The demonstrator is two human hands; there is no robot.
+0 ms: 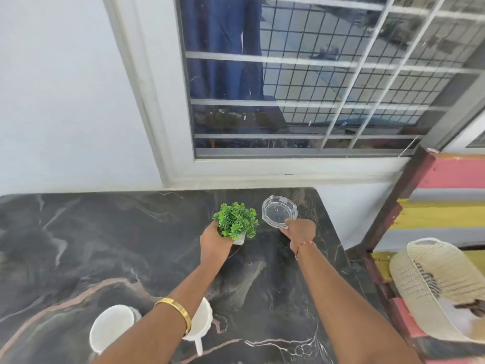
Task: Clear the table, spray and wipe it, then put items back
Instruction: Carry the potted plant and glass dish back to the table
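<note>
A small green plant [237, 219] in a white pot sits at the far middle of the dark marble table [78, 245]. My left hand [214, 241] is wrapped around the pot from the left. Just right of the plant is a clear glass ashtray [278, 211]; my right hand [300, 232] pinches its near rim. I cannot tell whether either object is lifted off the table.
Two white mugs [111, 328] [200, 321] stand near the table's front edge under my left forearm. A cream woven basket [435, 282] sits on a striped bench at the right. A barred window and white wall lie behind the table.
</note>
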